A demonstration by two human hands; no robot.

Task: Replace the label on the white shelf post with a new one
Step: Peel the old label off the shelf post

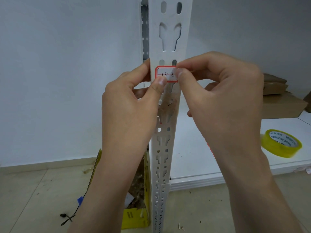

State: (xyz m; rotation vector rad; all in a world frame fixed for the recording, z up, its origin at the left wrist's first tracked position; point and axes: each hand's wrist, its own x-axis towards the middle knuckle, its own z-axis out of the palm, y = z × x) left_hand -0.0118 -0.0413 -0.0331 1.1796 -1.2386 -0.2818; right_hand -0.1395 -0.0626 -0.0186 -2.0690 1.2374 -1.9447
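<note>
I read "15-2" handwritten in dark ink on the label [166, 74], a small white sticker with a red border and a thin red line running under the writing. It sits against the front face of the white shelf post [170, 39], just below a pair of oval slots, with its right edge near the post's corner. My left hand [129, 108] presses its thumb on the label's lower left corner, the other fingers wrapped behind the post. My right hand [218, 91] pinches the label's right edge between thumb and forefinger, so both hands are closed on it. Below the label the post carries torn scraps of clear tape and paper. On the white shelf [193, 157] to the right lies a yellowish tape roll [281, 143] whose core reads "MADE IN CHINA". A yellow box [136, 217] stands on the floor beside the post's foot.
</note>
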